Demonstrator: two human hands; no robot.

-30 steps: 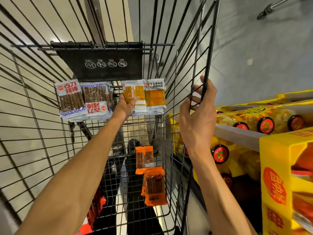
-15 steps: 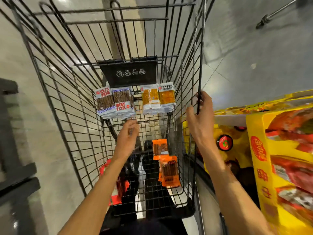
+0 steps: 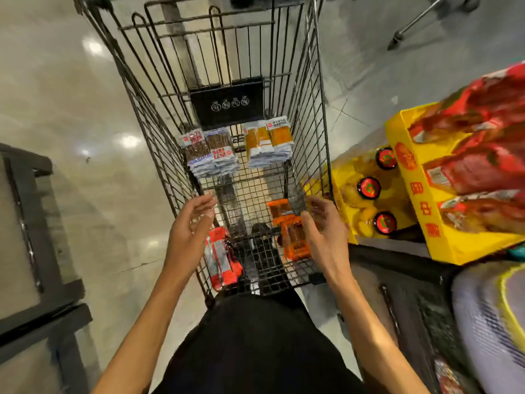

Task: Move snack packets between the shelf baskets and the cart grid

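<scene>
Nearest, a black garment (image 3: 255,345) fills the bottom centre, w/ both bare forearms reaching fwd from it.

L hand (image 3: 189,226): at the near-left corner of the cart (image 3: 158,143), palm turned inward, fingers loosely bent and apart, nothing in it. 0.5 s ago it was further in, just under the brown stacks; it has pulled back toward the body.

R hand (image 3: 324,232): by the cart's right wall near its near end, fingers relaxed and half-spread, no pkt in it. Fingertips are blurred, so can't tell if they brush the wire. 0.5 s ago it gripped a wire of that wall higher up; that grip is gone and the hand sits lower.

On the cart floor: red pkts (image 3: 222,258) lie near-left, just beside the L hand; orange pkts (image 3: 293,234) lie near-right, partly behind the R thumb. Both lie where they did.

Further in, on the wire ledge: brown-stick pkts (image 3: 210,152) stacked at left, yellow pkts (image 3: 267,144) stacked at right, a gap between. Unchanged. Behind them hangs a black panel (image 3: 227,103) w/ white icons.

Right of the cart: yellow display box (image 3: 423,206) of red bags, and bottles (image 3: 368,187) w/ black-red caps. Left: dark shelf frame (image 3: 42,228) on the shiny floor.
</scene>
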